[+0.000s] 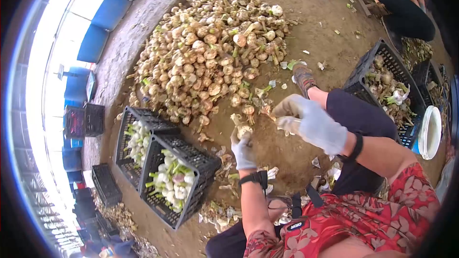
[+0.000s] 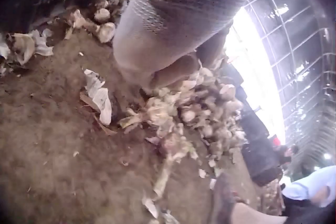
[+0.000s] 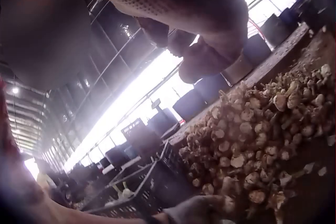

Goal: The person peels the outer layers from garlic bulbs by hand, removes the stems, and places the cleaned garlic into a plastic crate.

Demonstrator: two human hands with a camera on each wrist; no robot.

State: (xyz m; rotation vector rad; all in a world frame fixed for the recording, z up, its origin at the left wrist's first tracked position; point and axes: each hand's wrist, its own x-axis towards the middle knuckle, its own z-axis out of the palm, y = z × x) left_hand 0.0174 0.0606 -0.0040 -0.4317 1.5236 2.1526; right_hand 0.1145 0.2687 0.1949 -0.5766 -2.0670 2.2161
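In the head view, my gloved left hand pinches a garlic bulb by its side, its stem pointing up and left. The same hand shows low in the right wrist view. My gloved right hand hovers right of the bulb, apart from it, fingers bent loosely and thumb separate; I see nothing held. Beyond both hands lies a big heap of untrimmed garlic. In the left wrist view, the left hand has curled fingers and hides what they grip.
Two black crates, one holding white garlic, stand at left. At right are a crate of garlic and husks and a white bucket. Husk scraps litter the dirt near my legs. Another person crouches at upper right.
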